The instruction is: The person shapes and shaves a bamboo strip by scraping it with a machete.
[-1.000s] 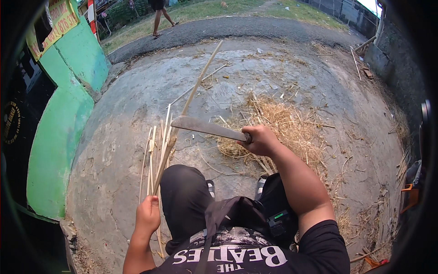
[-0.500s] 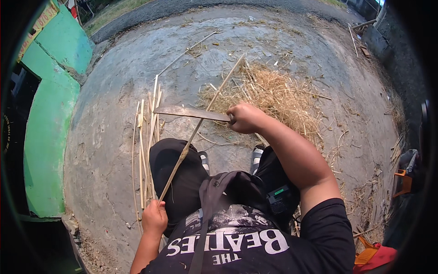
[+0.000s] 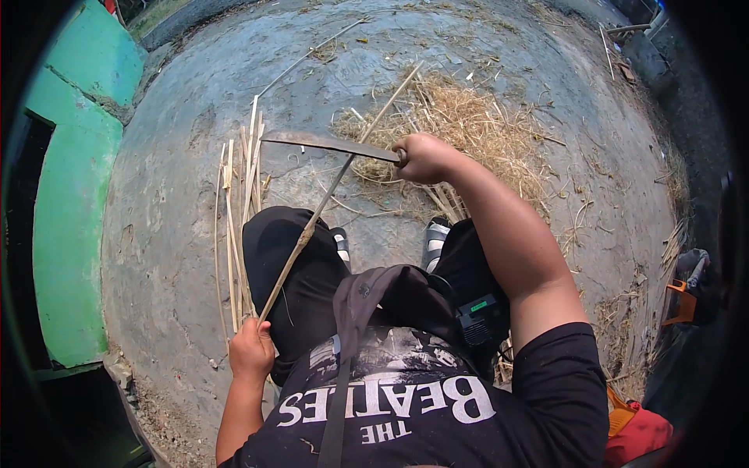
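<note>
My left hand (image 3: 252, 349) is closed around the near end of a long, thin bamboo strip (image 3: 303, 239), beside my left knee. The strip slants away to the right, over my left thigh, and its far end reaches the edge of the shavings pile. A machete (image 3: 328, 143) is gripped by its handle in my right hand (image 3: 425, 158), arm stretched forward. Its blade points left and crosses the strip in its farther half. Whether the edge bites into the strip cannot be made out. A knobby node shows on the strip near my left knee.
Several pale strips (image 3: 232, 265) lie on the concrete ground left of my left leg. A heap of curly shavings (image 3: 476, 129) spreads beyond my feet. A green wall (image 3: 69, 234) stands at the left. Orange and red items (image 3: 636, 433) are at the lower right.
The whole picture has shifted upward and slightly left. Against my knees, the machete and the strip's far end have moved a little to the right. Both hands keep their holds.
</note>
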